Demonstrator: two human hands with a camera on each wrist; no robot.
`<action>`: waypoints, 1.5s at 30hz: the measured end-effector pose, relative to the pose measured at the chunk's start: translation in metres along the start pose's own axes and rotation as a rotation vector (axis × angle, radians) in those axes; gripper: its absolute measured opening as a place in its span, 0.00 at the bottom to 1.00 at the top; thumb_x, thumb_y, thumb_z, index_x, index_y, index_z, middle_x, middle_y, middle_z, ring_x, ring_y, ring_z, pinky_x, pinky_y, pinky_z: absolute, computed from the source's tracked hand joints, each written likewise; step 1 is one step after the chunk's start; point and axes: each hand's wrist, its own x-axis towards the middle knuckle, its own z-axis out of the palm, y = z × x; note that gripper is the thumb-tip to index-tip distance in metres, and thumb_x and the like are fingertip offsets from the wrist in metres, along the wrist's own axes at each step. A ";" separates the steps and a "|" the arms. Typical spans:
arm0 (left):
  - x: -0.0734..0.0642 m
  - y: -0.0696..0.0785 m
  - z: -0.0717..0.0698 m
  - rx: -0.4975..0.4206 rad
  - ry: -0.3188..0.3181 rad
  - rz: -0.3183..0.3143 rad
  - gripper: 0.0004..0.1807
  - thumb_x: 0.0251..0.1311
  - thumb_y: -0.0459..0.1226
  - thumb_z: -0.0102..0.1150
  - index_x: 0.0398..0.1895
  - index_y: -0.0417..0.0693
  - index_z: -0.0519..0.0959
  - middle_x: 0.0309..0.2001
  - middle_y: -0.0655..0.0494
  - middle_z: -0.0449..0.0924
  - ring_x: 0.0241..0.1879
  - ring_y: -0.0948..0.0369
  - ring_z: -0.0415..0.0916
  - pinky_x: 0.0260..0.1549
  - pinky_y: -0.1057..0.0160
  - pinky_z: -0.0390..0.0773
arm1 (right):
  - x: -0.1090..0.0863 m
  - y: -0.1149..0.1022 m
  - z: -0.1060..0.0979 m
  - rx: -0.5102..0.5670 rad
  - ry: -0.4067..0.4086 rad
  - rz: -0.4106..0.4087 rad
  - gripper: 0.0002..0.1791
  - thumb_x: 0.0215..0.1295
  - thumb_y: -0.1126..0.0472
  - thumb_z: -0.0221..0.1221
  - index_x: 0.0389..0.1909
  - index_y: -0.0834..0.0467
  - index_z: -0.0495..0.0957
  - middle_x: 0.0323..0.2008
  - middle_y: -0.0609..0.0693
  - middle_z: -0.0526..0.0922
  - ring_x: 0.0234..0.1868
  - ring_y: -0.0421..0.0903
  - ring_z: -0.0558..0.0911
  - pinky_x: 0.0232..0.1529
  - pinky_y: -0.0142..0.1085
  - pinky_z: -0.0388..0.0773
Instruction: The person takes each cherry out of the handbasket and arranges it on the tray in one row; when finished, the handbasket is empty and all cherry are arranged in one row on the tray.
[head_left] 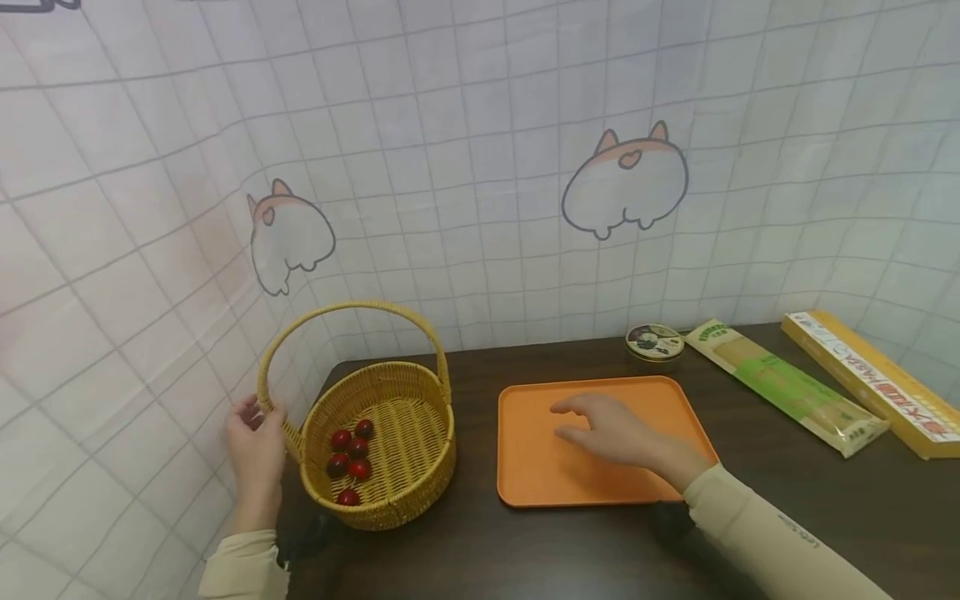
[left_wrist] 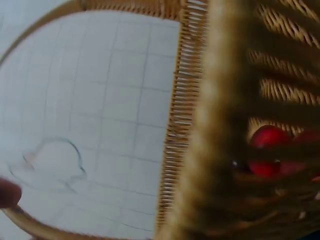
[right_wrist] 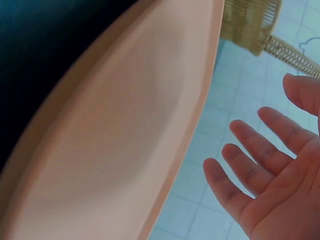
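At the left of the head view my left hand [head_left: 257, 450] holds the side of the tall arched handle [head_left: 352, 306] of a yellow wicker basket [head_left: 390, 508], thumb and fingers around it. Several shiny dark-red cherries [head_left: 359, 469] lie inside, toward the basket's left side. In the left wrist view, the basket's woven rim [left_wrist: 172, 125] runs close to the camera, and a red cherry [left_wrist: 269, 150] shows behind the weave. My right hand [head_left: 611, 429] hovers over an orange tray [head_left: 525, 475], fingers spread and loosely bent. Nothing is in its grasp in the right wrist view.
A round flat tin [head_left: 655, 342] stands behind the tray, near the wall. To its right lie a green-and-clear pasta packet [head_left: 787, 383] and a long yellow pasta box [head_left: 873, 379]. White grid-patterned cloth [head_left: 480, 167] rises along the dark table's [head_left: 480, 550] back and left edges.
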 end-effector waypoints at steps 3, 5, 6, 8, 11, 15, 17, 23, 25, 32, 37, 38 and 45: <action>0.008 -0.015 -0.005 -0.007 -0.231 -0.174 0.35 0.70 0.46 0.45 0.74 0.40 0.51 0.70 0.40 0.53 0.68 0.48 0.52 0.65 0.49 0.55 | 0.002 -0.005 0.005 0.002 0.015 -0.022 0.22 0.68 0.52 0.58 0.60 0.56 0.76 0.57 0.49 0.79 0.58 0.54 0.77 0.57 0.52 0.71; 0.012 -0.026 -0.005 0.001 -0.337 -0.219 0.34 0.72 0.47 0.42 0.75 0.40 0.50 0.71 0.39 0.52 0.68 0.48 0.52 0.66 0.51 0.54 | 0.002 -0.006 0.009 0.004 0.027 -0.032 0.21 0.68 0.53 0.58 0.59 0.56 0.77 0.57 0.49 0.79 0.57 0.55 0.77 0.56 0.52 0.72; 0.013 -0.030 -0.003 0.003 -0.364 -0.232 0.33 0.72 0.46 0.42 0.74 0.41 0.51 0.70 0.39 0.54 0.67 0.49 0.55 0.64 0.54 0.57 | 0.003 -0.007 0.010 0.008 0.030 -0.036 0.21 0.68 0.53 0.58 0.58 0.56 0.77 0.56 0.49 0.79 0.57 0.55 0.78 0.55 0.52 0.73; 0.015 -0.038 0.002 -0.009 -0.381 -0.228 0.29 0.73 0.43 0.42 0.71 0.40 0.54 0.64 0.40 0.60 0.59 0.53 0.64 0.57 0.59 0.64 | 0.004 -0.009 0.013 0.025 0.037 -0.046 0.20 0.69 0.53 0.58 0.58 0.56 0.77 0.55 0.49 0.80 0.56 0.56 0.78 0.54 0.52 0.73; 0.017 -0.045 0.009 0.008 -0.367 -0.193 0.22 0.72 0.38 0.42 0.64 0.37 0.58 0.56 0.43 0.65 0.47 0.61 0.69 0.44 0.67 0.68 | 0.007 -0.013 0.018 0.050 0.047 -0.058 0.18 0.69 0.53 0.58 0.57 0.55 0.78 0.54 0.49 0.81 0.55 0.56 0.78 0.52 0.51 0.75; 0.017 -0.050 0.019 0.027 -0.373 -0.151 0.19 0.71 0.36 0.42 0.60 0.35 0.58 0.56 0.41 0.63 0.47 0.59 0.68 0.40 0.69 0.70 | 0.016 -0.024 0.021 0.131 0.066 -0.066 0.17 0.69 0.54 0.58 0.56 0.52 0.78 0.53 0.48 0.81 0.52 0.52 0.79 0.50 0.47 0.76; 0.017 -0.052 0.024 0.011 -0.368 -0.155 0.19 0.71 0.36 0.42 0.59 0.36 0.57 0.57 0.40 0.61 0.51 0.54 0.66 0.43 0.66 0.70 | 0.020 -0.033 0.023 0.188 0.079 -0.079 0.16 0.69 0.55 0.57 0.56 0.52 0.78 0.53 0.47 0.82 0.50 0.49 0.79 0.49 0.45 0.76; 0.014 -0.058 0.047 -0.029 -0.334 -0.166 0.18 0.64 0.28 0.41 0.57 0.34 0.57 0.59 0.36 0.59 0.55 0.46 0.61 0.50 0.51 0.65 | 0.035 -0.064 0.035 0.282 0.186 -0.217 0.11 0.69 0.60 0.57 0.49 0.49 0.81 0.46 0.43 0.83 0.42 0.38 0.79 0.44 0.37 0.78; 0.013 -0.058 0.054 -0.047 -0.295 -0.166 0.19 0.60 0.26 0.39 0.55 0.34 0.58 0.57 0.36 0.60 0.53 0.45 0.61 0.48 0.51 0.64 | 0.040 -0.074 0.039 0.289 0.213 -0.276 0.11 0.69 0.62 0.56 0.48 0.49 0.82 0.45 0.42 0.83 0.40 0.36 0.79 0.42 0.35 0.78; 0.011 -0.061 0.074 -0.051 -0.162 -0.144 0.20 0.54 0.24 0.38 0.52 0.34 0.63 0.50 0.39 0.65 0.46 0.47 0.64 0.36 0.58 0.65 | 0.065 -0.097 0.057 0.269 0.139 -0.329 0.13 0.68 0.65 0.56 0.49 0.53 0.82 0.48 0.44 0.83 0.44 0.39 0.81 0.42 0.36 0.79; 0.007 -0.062 0.078 -0.035 -0.145 -0.121 0.17 0.52 0.24 0.38 0.47 0.34 0.65 0.47 0.40 0.66 0.44 0.47 0.65 0.36 0.57 0.66 | 0.087 -0.109 0.077 0.230 -0.016 -0.245 0.14 0.68 0.62 0.56 0.52 0.51 0.81 0.50 0.43 0.83 0.44 0.38 0.79 0.42 0.34 0.77; 0.006 -0.062 0.078 -0.029 -0.139 -0.118 0.17 0.51 0.24 0.39 0.46 0.34 0.65 0.46 0.40 0.66 0.44 0.47 0.65 0.36 0.56 0.65 | 0.091 -0.112 0.082 0.210 -0.043 -0.233 0.14 0.68 0.62 0.57 0.52 0.51 0.81 0.50 0.43 0.83 0.42 0.37 0.79 0.41 0.32 0.76; 0.007 -0.059 0.075 0.033 -0.117 -0.065 0.15 0.50 0.24 0.40 0.43 0.35 0.66 0.41 0.41 0.66 0.41 0.47 0.65 0.36 0.56 0.64 | 0.110 -0.131 0.104 -0.049 -0.145 -0.171 0.17 0.62 0.60 0.62 0.53 0.48 0.82 0.51 0.40 0.82 0.48 0.38 0.80 0.38 0.32 0.76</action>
